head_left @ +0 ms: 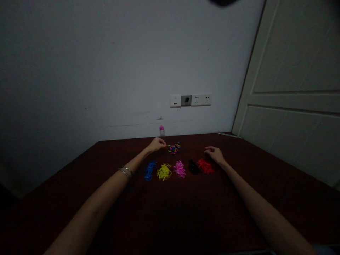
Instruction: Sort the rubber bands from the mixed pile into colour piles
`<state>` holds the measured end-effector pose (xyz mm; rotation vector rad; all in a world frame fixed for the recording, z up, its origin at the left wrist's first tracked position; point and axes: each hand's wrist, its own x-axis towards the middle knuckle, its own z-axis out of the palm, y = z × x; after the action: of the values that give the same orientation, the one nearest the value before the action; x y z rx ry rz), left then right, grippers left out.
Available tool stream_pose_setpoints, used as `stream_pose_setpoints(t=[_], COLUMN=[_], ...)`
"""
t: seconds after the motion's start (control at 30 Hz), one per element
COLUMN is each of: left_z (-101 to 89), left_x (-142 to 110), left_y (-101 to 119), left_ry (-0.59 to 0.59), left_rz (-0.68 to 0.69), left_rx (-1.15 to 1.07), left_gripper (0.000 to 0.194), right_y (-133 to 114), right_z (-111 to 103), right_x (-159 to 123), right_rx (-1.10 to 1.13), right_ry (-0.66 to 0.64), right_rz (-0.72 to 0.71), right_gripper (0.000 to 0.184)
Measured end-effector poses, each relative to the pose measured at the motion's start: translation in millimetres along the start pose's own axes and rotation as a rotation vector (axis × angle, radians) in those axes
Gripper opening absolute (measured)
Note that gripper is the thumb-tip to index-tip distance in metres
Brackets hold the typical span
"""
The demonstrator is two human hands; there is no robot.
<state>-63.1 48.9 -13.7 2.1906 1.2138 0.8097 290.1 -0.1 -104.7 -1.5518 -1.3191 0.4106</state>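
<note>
My left hand [157, 144] is pinched at the left side of a mixed-colour pile of small rubber bands [174, 148]. A thin yellow band [168, 145] shows at its fingertips. My right hand [214, 154] lies low over the table, fingers loosely stretched and apart, just beyond the red bands [205, 166]. Nearer to me, single-colour heaps form a row: blue bands [150, 171], yellow bands [164, 171], pink bands [180, 169] and black bands [194, 167], with the red at the right end. The bands are small and dim, so their exact shape is hard to make out.
A clear bottle with a pink top [162, 131] stands behind my left hand, near the wall. The dark reddish table [170, 209] meets the wall, where sockets [201, 100] and a switch panel are mounted. A pale panelled door [292, 92] is on the right.
</note>
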Motion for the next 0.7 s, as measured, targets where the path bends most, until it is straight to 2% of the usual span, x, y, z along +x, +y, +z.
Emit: stream_pose_setpoints(t=[0.2,0.3,0.43,0.6,0.7], left_z=[-21.1,-25.5,-22.8,-9.0,-2.1], left_x=[-18.3,-26.8,-36.0,-45.0,-48.6], left_y=[25.7,30.2,18.2,-6.6,-12.3], left_ry=[-0.083,-0.147,-0.241,-0.391,-0.451], left_rz=[-0.016,-0.022,-0.045,-0.027,-0.004], left_rx=[-0.049,-0.067,-0.057,-0.034,-0.043], left_gripper=[0.015,0.015,0.014,0.018,0.019], right_y=[1.7,-0.1,-1.5,1.6,3.5], right_z=[0.4,-0.2,-0.8,-0.8,-0.7], right_x=[-0.2,-1.2,-1.6,-0.4,0.6], right_rx=[0.026,0.035,0.046,0.033,0.030], right_ry=[-0.021,-0.009,0.000,0.003,0.005], right_rz=[0.007,0.012,0.007,0.017,0.009], right_gripper=[0.029,0.026,0.024,0.026,0.026])
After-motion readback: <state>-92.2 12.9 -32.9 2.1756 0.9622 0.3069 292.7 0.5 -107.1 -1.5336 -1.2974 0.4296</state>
